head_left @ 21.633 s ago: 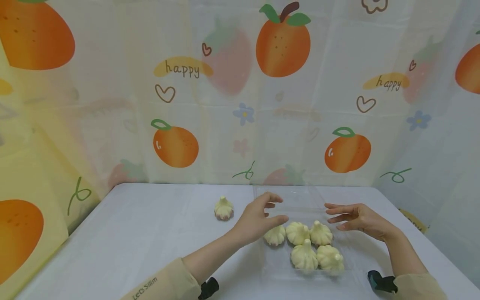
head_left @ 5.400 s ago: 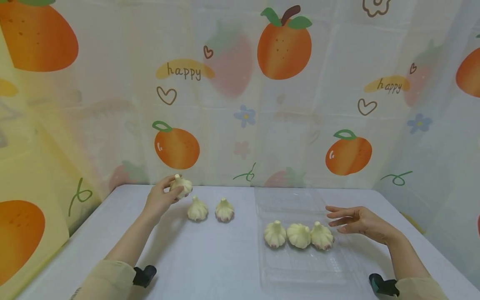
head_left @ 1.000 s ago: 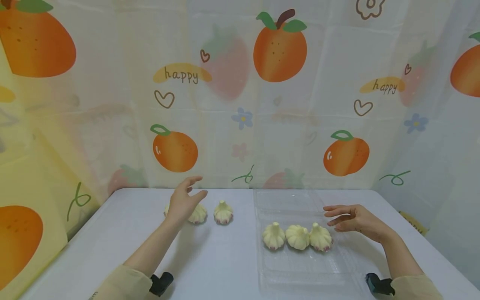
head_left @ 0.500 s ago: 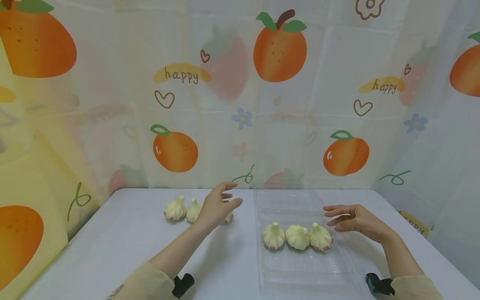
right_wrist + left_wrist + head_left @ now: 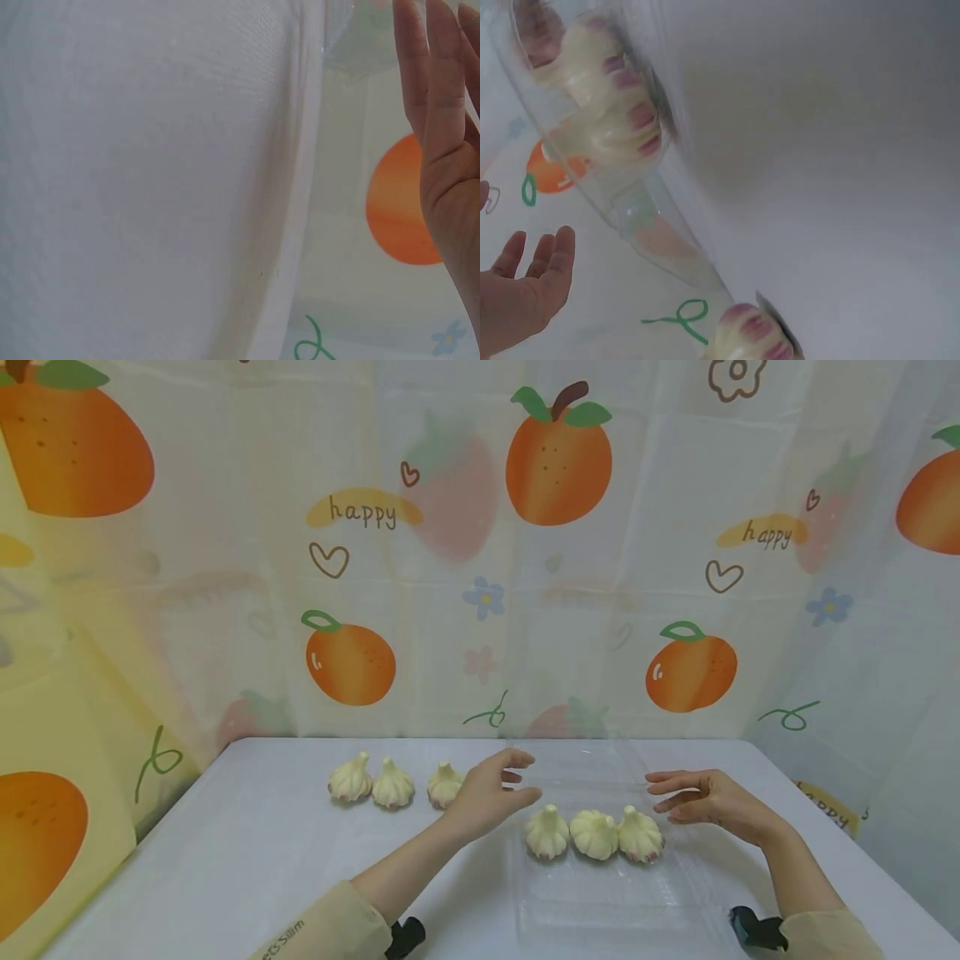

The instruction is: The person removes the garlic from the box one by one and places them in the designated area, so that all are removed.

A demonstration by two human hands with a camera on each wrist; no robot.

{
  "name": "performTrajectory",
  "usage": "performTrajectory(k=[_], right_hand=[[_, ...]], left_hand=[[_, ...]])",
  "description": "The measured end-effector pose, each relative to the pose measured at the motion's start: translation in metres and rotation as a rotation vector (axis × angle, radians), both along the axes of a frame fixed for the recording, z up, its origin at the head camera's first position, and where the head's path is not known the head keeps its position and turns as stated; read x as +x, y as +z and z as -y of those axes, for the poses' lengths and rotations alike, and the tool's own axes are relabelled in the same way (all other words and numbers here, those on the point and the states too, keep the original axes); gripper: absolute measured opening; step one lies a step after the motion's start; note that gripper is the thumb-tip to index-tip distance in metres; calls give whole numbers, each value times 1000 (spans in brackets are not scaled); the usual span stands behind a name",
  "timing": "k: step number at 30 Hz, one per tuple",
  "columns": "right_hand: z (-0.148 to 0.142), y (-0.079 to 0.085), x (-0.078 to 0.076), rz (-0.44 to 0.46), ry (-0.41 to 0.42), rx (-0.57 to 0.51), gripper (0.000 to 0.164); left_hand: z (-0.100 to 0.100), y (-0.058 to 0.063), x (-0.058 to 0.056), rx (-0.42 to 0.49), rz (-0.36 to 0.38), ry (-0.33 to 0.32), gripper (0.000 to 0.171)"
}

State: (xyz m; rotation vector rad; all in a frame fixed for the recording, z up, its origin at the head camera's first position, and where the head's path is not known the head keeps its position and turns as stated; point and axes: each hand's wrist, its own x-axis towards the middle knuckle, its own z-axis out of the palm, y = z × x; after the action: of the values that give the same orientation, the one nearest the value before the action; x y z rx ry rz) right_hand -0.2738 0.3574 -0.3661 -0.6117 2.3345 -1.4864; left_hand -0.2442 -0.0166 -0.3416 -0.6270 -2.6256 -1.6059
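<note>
Three garlic bulbs (image 5: 595, 835) sit in a row inside a clear plastic tray (image 5: 600, 922) right of centre. On the white tabletop to the left stand three more: a leftmost bulb (image 5: 350, 778), a middle bulb (image 5: 392, 785) and a right bulb (image 5: 443, 785), which the left hand partly covers. My left hand (image 5: 487, 795) hovers by the tray's left side, fingers loosely bent, holding nothing; its palm (image 5: 525, 304) shows in the left wrist view. At the tray's right side is my right hand (image 5: 720, 803), its fingers (image 5: 446, 82) extended and nothing in them.
The tray's raised clear lid (image 5: 570, 758) stands at the back. Behind the white table (image 5: 247, 860) hangs a fruit-print curtain (image 5: 450, 610). Black wrist devices (image 5: 757, 931) sit at both cuffs.
Two garlic bulbs have gone from the tray to the table. The left hand set the last one down at far left, then moved right, empty, to the tray. The right hand stayed put.
</note>
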Motion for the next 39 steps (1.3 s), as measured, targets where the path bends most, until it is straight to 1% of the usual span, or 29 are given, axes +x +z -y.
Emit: performTrajectory(k=[7,15,21,27,29,32,35,39], right_hand=[[0,-1,-1,4,12,-12,43],[0,0,-1,7,2,-2,43],[0,0,-1,7,6,0,43],[0,0,0,2,17,-3,42],[0,1,0,2,21,-5,43],[1,1,1,-1,23,-5,42],[0,1,1,-3,27,-6,42],[0,1,1,-7,36,-16,42]], left_hand=[[-17,-7,2,-25,5,-72,42],[-25,-14,3,-65,5,-96,42],[-30,-17,3,-91,-7,-96,40],[-35,-18,5,-208,-78,-85,37],[-36,-18,5,-231,-93,-81,37],[-35,-19,6,-238,-97,-80,37],[-34,-20,6,-227,-93,-83,37],[-31,-21,5,-219,-106,-86,34]])
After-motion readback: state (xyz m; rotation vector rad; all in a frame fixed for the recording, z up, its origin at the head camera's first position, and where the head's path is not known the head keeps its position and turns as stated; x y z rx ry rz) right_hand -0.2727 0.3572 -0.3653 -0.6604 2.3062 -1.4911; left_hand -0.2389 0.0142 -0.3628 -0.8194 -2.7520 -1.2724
